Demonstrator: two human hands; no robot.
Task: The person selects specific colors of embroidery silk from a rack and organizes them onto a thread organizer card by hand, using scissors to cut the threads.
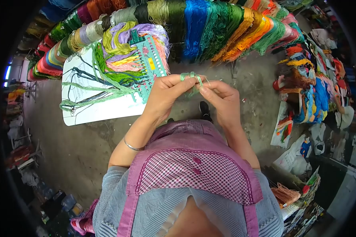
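Both hands are raised in front of the pink checked apron [170, 168]. Light green thread [192, 75] is looped around the fingers of my left hand [165, 93], which are pinched together on it. Just to the right, my right hand [222, 103] pinches a strand of the same thread between thumb and finger. The fingertips of the two hands nearly meet. Left of my left hand lies a green card with holes [157, 59], with thread bundles in several colours tied along it. It rests on a white board [87, 112], where long green strands [103, 94] spread out.
A rack of coloured skeins [195, 27] runs across the front. More yarn hangs at the right, including a blue bundle [321, 94], near another person's arm [339, 104]. A bundle of peach thread [284, 194] lies at the lower right. Below is the grey floor [261, 94].
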